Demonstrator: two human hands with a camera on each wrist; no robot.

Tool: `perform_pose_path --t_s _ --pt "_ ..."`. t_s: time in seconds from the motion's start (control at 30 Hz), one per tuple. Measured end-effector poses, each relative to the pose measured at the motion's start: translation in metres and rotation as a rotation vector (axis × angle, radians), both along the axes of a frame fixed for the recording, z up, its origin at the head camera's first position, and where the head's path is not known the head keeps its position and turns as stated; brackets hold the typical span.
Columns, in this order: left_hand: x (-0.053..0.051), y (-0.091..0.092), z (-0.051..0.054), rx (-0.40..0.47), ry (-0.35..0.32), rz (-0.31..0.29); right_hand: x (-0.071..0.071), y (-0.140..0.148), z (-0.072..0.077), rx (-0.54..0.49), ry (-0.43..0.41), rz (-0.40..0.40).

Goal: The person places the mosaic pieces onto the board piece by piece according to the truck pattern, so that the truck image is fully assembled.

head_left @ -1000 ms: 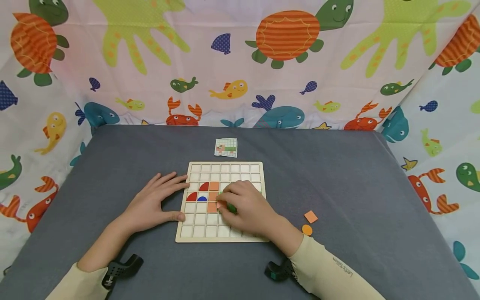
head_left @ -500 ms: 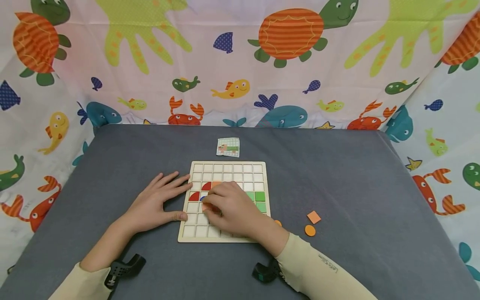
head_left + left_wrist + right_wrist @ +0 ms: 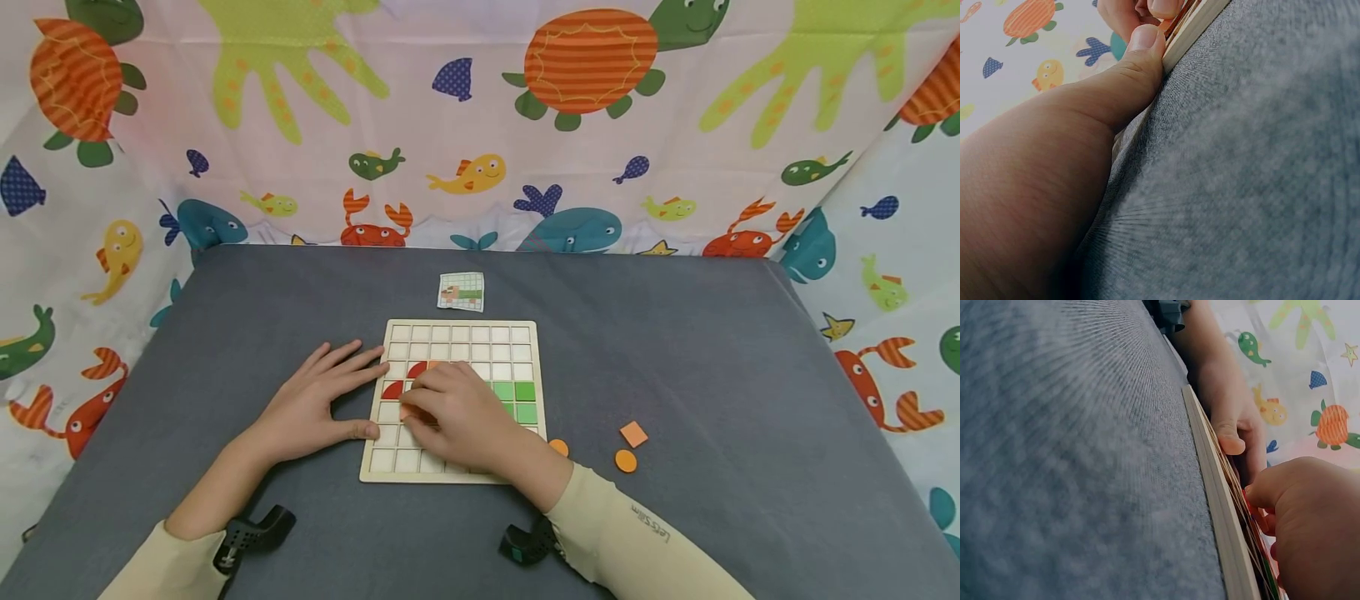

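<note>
A wooden grid board (image 3: 397, 477) lies on the table. My left hand (image 3: 318, 400) rests against its left edge, fingers spread and straight, thumb at the lower left side. Over the board's middle, my right hand (image 3: 465, 417) pinches a small light-orange tile (image 3: 406, 412) between thumb and fingertips, at a cell below the red pieces. A red quarter-circle tile (image 3: 392, 390) sits in the grid just above those fingertips. Green square tiles (image 3: 526, 392) fill cells on the right. The right hand hides much of the grid's middle.
Behind the board lies a small pattern card (image 3: 461, 292). Right of the board are a loose orange square tile (image 3: 633, 434), an orange round tile (image 3: 626, 461) and another round one (image 3: 558, 447) by the right forearm. A printed curtain (image 3: 315, 183) hangs behind the table.
My right hand has moved left across the board with the orange tile, uncovering green tiles on the right, then stayed nearly in place. The left hand has kept its place on the board's edge.
</note>
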State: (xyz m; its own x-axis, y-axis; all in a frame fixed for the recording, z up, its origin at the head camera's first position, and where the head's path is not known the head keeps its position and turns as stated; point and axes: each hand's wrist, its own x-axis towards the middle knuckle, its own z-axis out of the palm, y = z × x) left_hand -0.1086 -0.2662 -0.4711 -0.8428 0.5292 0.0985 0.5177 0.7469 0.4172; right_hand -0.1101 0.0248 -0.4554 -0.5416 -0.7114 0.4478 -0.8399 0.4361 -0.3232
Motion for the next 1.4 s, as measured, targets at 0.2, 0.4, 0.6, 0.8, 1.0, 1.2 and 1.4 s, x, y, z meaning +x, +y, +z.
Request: perform_pose_path --t_s 0.2,0.4,0.6,0.8,1.0,1.2,1.4 --pt "0.0 0.001 0.001 0.003 -0.002 -0.004 0.0 0.001 -0.001 -0.001 -0.002 0.007" --pt "0.0 0.002 0.001 0.003 -0.005 -0.005 -0.001 0.002 -0.002 -0.002 -0.005 0.008" --pt "-0.001 0.004 0.004 0.0 -0.021 -0.003 -0.002 0.004 0.0 -0.019 -0.022 0.008" --pt "-0.001 0.002 0.004 0.01 -0.017 -0.006 0.001 0.009 0.002 -0.028 0.015 -0.005" --pt "0.002 0.001 0.002 0.02 -0.033 0.0 0.006 0.021 0.003 -0.038 0.04 -0.037" --pt "0.003 0.0 0.002 0.015 -0.051 0.012 0.012 0.038 0.002 -0.025 0.031 -0.059" --pt "0.0 0.0 0.002 0.017 -0.044 0.003 0.015 0.059 0.002 -0.06 0.072 -0.086"
